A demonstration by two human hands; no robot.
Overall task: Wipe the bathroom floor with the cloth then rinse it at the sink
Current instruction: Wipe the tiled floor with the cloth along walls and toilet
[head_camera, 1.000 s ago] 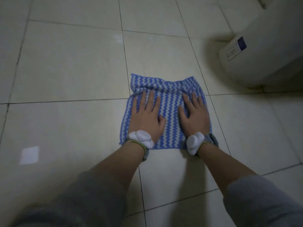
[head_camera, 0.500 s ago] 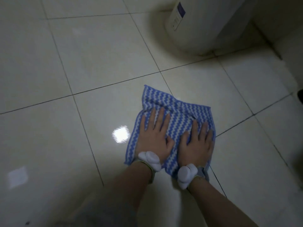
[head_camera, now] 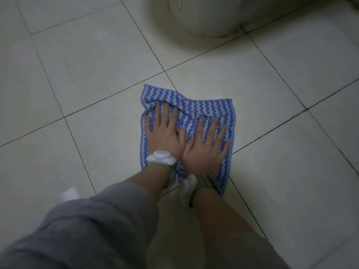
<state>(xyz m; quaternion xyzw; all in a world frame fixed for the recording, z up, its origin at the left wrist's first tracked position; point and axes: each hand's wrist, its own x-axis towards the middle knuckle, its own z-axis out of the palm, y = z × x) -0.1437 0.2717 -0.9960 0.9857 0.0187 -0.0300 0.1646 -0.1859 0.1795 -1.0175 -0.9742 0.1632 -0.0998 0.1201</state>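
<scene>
We press our left hand (head_camera: 164, 133) and right hand (head_camera: 206, 146) flat, fingers spread, side by side on the blue striped cloth (head_camera: 209, 107), probably so our weight bears it against the tiled floor (head_camera: 97, 74) for wiping; the cloth lies mid-frame, with a white fixture (head_camera: 204, 16) at one o'clock.

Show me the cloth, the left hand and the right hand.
cloth (head_camera: 209, 107): head view, bare striped part beyond the fingers.
left hand (head_camera: 165, 137): head view, back of the hand.
right hand (head_camera: 206, 152): head view, back of the hand.
</scene>
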